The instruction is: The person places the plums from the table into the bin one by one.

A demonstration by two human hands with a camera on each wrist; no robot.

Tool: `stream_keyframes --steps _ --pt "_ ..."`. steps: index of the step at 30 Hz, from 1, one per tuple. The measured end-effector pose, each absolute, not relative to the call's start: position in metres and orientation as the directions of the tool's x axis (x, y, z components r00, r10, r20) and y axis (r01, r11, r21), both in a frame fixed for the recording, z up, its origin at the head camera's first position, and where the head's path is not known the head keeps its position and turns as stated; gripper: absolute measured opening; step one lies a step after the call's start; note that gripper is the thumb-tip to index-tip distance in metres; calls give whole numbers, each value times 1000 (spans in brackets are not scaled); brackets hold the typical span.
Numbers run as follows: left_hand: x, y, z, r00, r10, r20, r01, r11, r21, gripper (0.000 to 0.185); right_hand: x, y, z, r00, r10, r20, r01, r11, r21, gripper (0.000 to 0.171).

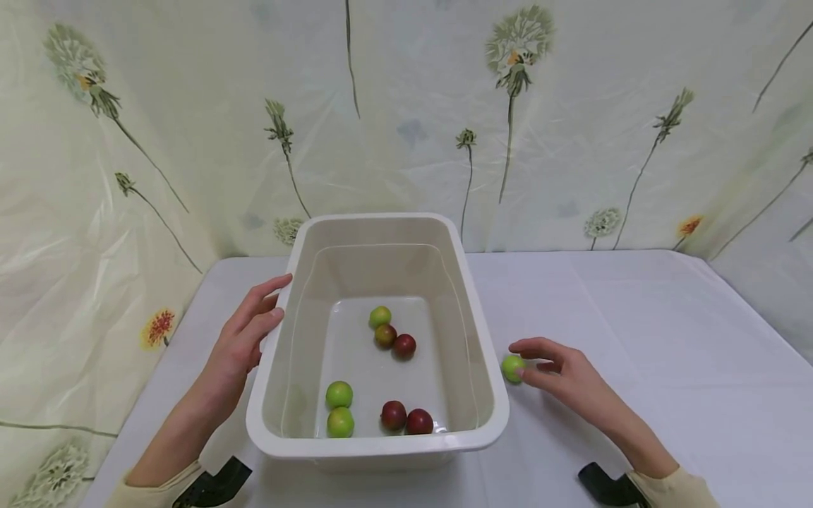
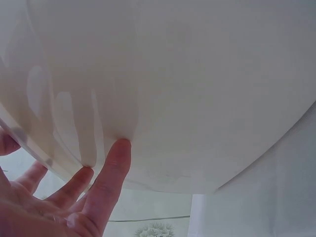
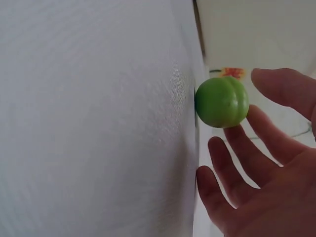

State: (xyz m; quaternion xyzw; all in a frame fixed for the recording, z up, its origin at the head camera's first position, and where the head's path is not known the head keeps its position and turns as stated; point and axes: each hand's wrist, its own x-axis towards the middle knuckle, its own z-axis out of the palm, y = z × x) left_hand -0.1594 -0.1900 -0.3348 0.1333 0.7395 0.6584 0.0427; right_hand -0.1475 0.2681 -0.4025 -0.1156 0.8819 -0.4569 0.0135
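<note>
neither grip is clenched: the left hand (image 1: 244,339) lies flat with straight fingers (image 2: 111,170) pressed against the outer left wall of the cream rectangular plastic tub (image 1: 483,339), just under its rim, while the right hand (image 1: 565,374) is relaxed and spread, its fingertips (image 3: 227,158) touching the small round green plastic fruit (image 1: 512,367) without curling round it. that green fruit sits on the white cloth-covered tabletop (image 1: 635,317) just beside the tub's right wall, outside it, between the wall and the right hand's fingers. in the right wrist view the fruit (image 3: 221,101) rests against the white cloth with the thumb above it and apart from it. inside the tub lie seven more small fruits: a green one (image 1: 380,317) near the middle with two dark red ones (image 1: 395,341) touching beside it, two green ones (image 1: 339,408) together at the near left, and two dark red ones (image 1: 406,418) side by side at the near wall. a pale curtain printed with dandelions (image 1: 517,42) hangs behind the tabletop.
</note>
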Motion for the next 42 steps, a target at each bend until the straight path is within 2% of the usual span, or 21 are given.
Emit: stream_keyframes --steps 7,16,35,42 --pt "-159 -191 -335 -962 249 116 144 98 985 46 -150 270 -403 -967 -257 0 -144 542 -828 39" --pt "-160 -191 -334 -961 250 117 145 96 985 46 -152 270 -405 -961 -270 51 -206 583 -786 36" --pt "-160 -190 -336 -962 250 111 137 91 986 47 -151 268 -401 -975 -216 54 -168 556 -814 40" --pt "-160 -190 -337 -961 254 110 135 83 987 46 -153 264 -394 -980 -192 58 -162 587 -793 40"
